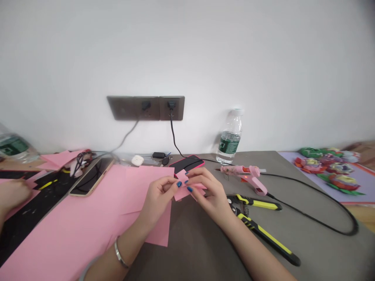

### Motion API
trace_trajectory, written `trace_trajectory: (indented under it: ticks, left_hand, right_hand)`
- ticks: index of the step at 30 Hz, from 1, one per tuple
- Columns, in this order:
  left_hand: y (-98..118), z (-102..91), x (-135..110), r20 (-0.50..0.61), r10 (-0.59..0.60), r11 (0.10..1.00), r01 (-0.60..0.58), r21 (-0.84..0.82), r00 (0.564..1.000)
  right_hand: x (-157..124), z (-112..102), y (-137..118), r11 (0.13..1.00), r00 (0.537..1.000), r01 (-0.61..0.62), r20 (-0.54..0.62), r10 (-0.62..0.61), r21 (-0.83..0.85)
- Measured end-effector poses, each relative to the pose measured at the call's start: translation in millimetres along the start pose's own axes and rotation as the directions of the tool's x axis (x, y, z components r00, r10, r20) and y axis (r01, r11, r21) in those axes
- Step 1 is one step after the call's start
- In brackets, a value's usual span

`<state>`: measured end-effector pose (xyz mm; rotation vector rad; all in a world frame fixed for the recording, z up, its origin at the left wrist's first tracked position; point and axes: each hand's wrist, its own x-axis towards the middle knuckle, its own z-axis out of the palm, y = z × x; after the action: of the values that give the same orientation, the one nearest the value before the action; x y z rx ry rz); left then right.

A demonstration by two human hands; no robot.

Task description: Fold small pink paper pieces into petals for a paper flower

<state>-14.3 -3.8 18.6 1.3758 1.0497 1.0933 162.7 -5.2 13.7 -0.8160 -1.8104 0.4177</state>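
Both my hands meet over the grey table, pinching one small folded piece of pink paper point(182, 193). My left hand point(159, 197) grips its left side between thumb and forefinger. On the other side, my right hand point(209, 191) has its thumb and fingers closed on the paper, covering part of it. The exact shape of the folds is partly hidden by my fingers. Larger pink paper sheets point(88, 222) lie flat under and beside my left forearm. Just right of my right wrist rest yellow-and-black pliers point(260, 226) with their handles spread.
A pink glue gun point(244, 173) with a black cord lies right, near a water bottle point(230, 136). Phones point(92, 177) and a white earbud case point(137, 160) sit farther back. Paper flowers point(336, 168) are at far right. Another person's hand point(14, 195) works at far left.
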Motion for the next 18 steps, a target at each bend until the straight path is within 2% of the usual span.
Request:
trace_trajectory:
  ticks: [3,8,13,15,18]
  left_hand:
    - [2.2,1.6,-1.0,0.011,0.022,1.0,-0.022,0.004,1.0]
    - [2.3,2.0,-0.3,0.043,0.001,1.0,-0.001,0.022,0.999]
    - [-0.2,0.2,1.3,0.038,-0.017,1.0,0.017,0.004,0.999]
    - [-1.0,0.0,1.7,0.029,-0.058,0.993,0.061,-0.096,0.998]
    - [-1.3,0.1,1.8,0.077,-0.112,0.95,0.129,-0.284,0.991]
  right_hand:
    - [-0.5,2.7,0.1,0.983,0.986,-0.162,-0.027,0.165,0.088]
    - [-0.3,6.1,3.7,0.908,0.92,-0.39,0.106,0.377,0.152]
    - [0.6,7.0,2.3,0.875,0.9,-0.435,0.128,0.416,0.213]
    - [0.9,7.4,1.6,0.862,0.894,-0.448,0.125,0.43,0.238]
    - [1.7,7.2,3.2,0.803,0.871,-0.484,0.107,0.479,0.348]
